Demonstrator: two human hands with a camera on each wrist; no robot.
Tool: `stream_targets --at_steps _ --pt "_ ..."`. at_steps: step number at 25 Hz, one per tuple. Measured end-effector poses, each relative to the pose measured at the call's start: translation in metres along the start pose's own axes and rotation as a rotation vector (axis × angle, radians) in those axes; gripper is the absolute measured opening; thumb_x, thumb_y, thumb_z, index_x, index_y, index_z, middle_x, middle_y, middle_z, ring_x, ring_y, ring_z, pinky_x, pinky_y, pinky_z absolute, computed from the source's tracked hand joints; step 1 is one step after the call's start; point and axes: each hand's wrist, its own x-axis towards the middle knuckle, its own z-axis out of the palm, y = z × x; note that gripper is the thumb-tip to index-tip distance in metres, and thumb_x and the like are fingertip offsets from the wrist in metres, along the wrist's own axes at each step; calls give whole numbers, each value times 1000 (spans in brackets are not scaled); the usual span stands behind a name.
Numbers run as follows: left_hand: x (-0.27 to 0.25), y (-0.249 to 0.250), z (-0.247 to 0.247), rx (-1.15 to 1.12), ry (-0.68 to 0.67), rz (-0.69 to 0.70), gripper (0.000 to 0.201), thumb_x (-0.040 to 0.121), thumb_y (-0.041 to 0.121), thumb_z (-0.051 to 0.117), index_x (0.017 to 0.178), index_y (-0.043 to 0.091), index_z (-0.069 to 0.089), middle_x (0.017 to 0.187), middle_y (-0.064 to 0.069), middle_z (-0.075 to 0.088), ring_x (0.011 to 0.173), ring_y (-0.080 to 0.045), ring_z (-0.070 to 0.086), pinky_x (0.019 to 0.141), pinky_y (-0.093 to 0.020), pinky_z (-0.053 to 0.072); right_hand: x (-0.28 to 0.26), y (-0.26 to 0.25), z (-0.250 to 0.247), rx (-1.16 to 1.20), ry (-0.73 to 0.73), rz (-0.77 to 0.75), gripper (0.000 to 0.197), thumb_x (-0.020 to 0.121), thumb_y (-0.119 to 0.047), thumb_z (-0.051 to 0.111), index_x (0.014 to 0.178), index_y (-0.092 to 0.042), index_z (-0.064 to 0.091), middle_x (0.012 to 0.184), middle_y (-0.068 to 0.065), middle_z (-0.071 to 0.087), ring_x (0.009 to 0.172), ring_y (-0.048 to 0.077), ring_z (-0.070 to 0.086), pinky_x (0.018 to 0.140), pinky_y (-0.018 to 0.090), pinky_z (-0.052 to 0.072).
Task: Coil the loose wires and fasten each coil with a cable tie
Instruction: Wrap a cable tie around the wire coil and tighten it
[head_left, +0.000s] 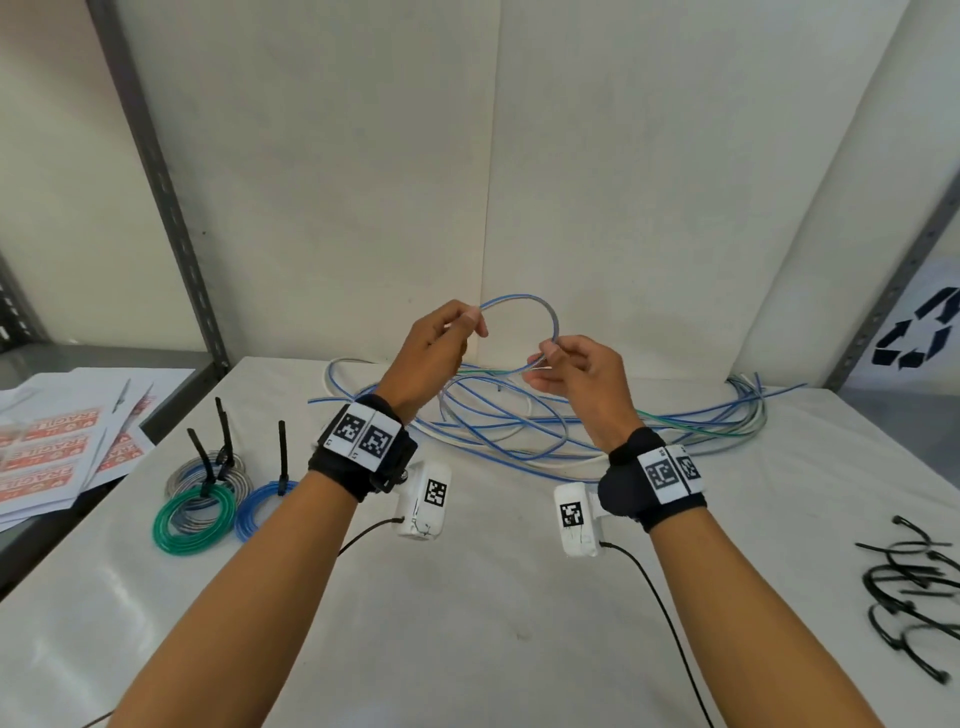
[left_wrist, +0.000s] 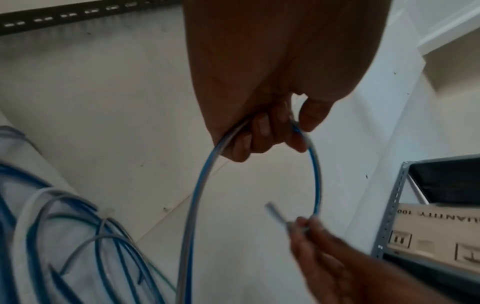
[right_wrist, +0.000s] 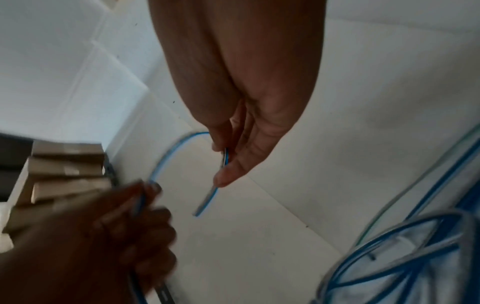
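Forming the first loop of a fresh coil: we hold a blue-striped wire (head_left: 524, 304) raised above the bench (head_left: 467, 597), at centre frame in the head view. Our left hand (head_left: 441, 348) pinches the wire between thumb and curled fingers at the left foot of the arch; our right hand (head_left: 576, 371) pinches it near its free end, which pokes out just past the fingertips in both wrist views. The two hands are apart, the arch of wire spanning the gap between them. From the left hand the rest of this wire drops toward the tangle of loose wires (head_left: 545, 431) lying on the bench below and behind the hands, spreading toward the right of the frame.

At lower left of the head view lie three finished coils, green (head_left: 192, 519), grey (head_left: 208, 475) and blue (head_left: 262, 512), each bearing an upright black tie. Spare cable ties (head_left: 914, 587) lie at the lower right edge, well apart from the hands.

We judge the task partly done, with the coiling of a further wire only just begun. The next move calls for bringing the free end across to the left hand to close the loop, then drawing more wire from the tangle turn by turn; snagging among the crossed strands seems the likely hindrance
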Motion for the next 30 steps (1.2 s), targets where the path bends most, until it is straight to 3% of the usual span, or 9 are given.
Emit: stream_targets --at_steps 2,6,9,12,15,18,22,26,30 --pt "-3 -14 -1 144 -2 -5 29 107 18 39 92 16 64 68 1 50 62 -13 47 64 -29 40 -2 -9 2 113 52 -16 20 101 -12 60 107 7 65 90 16 72 82 30 76 76 30 61" --pt "-21 -26 7 157 -84 12 29 109 20 38 135 19 51 71 -1 60 64 -21 66 67 -31 57 -11 -18 15 199 90 -60 22 95 -4 67 112 10 63 94 25 70 84 32 75 79 31 61" --pt "-26 -26 13 150 6 48 26 108 23 44 116 10 65 73 -5 65 70 -20 70 75 -44 61 -24 -13 28 227 106 -46 18 93 -1 69 109 7 63 96 26 70 84 32 76 80 31 61" --pt "-27 -28 13 146 37 16 27 105 21 53 118 4 69 81 -9 65 82 -27 70 84 -50 57 -32 -4 35 305 129 -10 19 93 -2 68 109 7 63 99 25 70 86 32 76 80 30 61" --pt "-29 -28 8 -86 68 -80 29 97 14 66 125 6 68 70 -3 68 84 -29 74 86 -44 60 -31 3 35 317 118 27 22 92 -2 69 110 8 63 99 27 70 86 32 76 79 29 61" --pt "-27 -24 10 -293 66 -151 22 95 12 68 114 2 72 91 -22 74 90 -28 74 82 -42 61 -30 11 37 244 71 46 19 91 -4 72 107 2 67 96 23 74 83 26 75 76 28 59" --pt "-24 -24 12 -369 85 -148 23 96 12 66 111 -4 72 101 -17 76 97 -28 74 83 -39 61 -31 18 42 97 28 48 19 90 -10 75 105 -2 68 95 15 78 83 18 75 72 22 55" --pt "-25 -26 12 -430 91 -172 22 97 14 64 105 -4 72 94 -15 75 87 -27 74 83 -36 61 -31 20 45 -142 -90 22 46 82 -14 84 121 -11 60 91 4 78 89 15 75 83 27 59" --pt "-23 -28 3 -475 158 -213 19 96 15 66 104 -1 73 93 -14 75 86 -25 74 83 -34 61 -37 25 46 -362 -106 -70 66 86 -10 79 140 -22 43 83 -2 74 77 6 69 75 15 51"
